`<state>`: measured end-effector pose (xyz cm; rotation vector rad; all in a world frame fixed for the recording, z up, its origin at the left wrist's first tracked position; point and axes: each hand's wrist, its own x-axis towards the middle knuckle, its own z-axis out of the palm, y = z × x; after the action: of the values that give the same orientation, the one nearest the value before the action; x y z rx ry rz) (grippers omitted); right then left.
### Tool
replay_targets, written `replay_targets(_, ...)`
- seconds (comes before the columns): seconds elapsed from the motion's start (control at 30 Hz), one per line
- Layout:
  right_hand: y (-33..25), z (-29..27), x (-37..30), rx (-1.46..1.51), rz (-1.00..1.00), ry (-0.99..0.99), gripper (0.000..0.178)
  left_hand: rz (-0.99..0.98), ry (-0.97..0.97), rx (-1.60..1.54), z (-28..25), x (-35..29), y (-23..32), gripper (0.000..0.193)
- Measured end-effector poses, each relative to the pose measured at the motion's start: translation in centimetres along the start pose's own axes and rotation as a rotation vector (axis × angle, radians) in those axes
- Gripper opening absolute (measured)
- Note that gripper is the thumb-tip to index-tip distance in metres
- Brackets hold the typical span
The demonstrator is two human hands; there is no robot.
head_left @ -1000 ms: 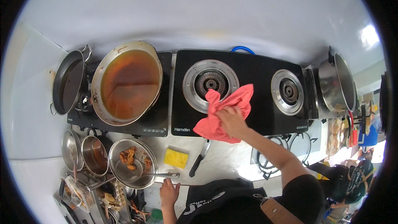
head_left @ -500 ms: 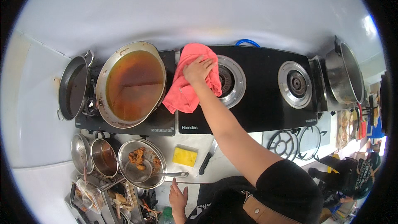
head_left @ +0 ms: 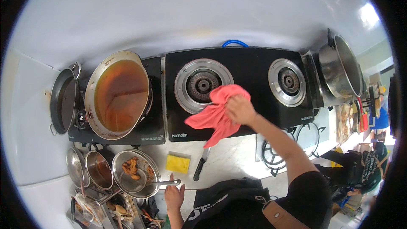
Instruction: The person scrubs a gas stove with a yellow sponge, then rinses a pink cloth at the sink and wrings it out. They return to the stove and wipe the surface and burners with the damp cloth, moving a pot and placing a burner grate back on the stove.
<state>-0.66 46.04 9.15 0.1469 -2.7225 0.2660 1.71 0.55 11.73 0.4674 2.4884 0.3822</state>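
Observation:
My right hand grips a bunched pink cloth over the front of the black two-burner stove. The cloth overlaps the lower right rim of the left burner, and its tail hangs past the stove's front edge near a black-handled knife. My left hand is low at the counter's front edge, fingers apart and holding nothing. Just above it lie the handle of a skimmer and a yellow sponge. The skimmer rests on a steel bowl with browned fried pieces.
A wide pan of brownish-red liquid and a dark pan stand on the left stove. At right are the second burner, a tall steel pot and black pot supports. Another person is at far right.
My right hand has drawn the pink cloth right and toward me, uncovering most of the left burner. The cloth is now more bunched. My left hand stays low, and the view has shifted slightly.

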Motion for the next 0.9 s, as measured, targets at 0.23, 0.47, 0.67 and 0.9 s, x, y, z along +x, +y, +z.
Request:
replay_targets(0.23, 13.1, 0.6, 10.2, -0.139, -0.269, -0.343, 0.034, -0.018, -0.048, 0.055, 0.1, -0.9, 0.9, 0.077)
replay_targets(0.47, 11.9, -0.4, 7.7, -0.123, -0.257, -0.313, 0.036, -0.003, 0.001, 0.011, 1.6, -0.5, 0.7, 0.075)
replay_targets(0.67, 0.2, -1.0, 0.4, -0.044, -0.158, -0.317, 0.036, 0.061, -0.002, 0.023, 2.5, -0.7, -0.3, 0.076)
replay_targets(0.9, -11.4, 5.2, 6.0, 0.211, -0.198, -0.156, 0.048, 0.077, 0.132, -0.121, 1.0, 1.1, 0.7, 0.078)
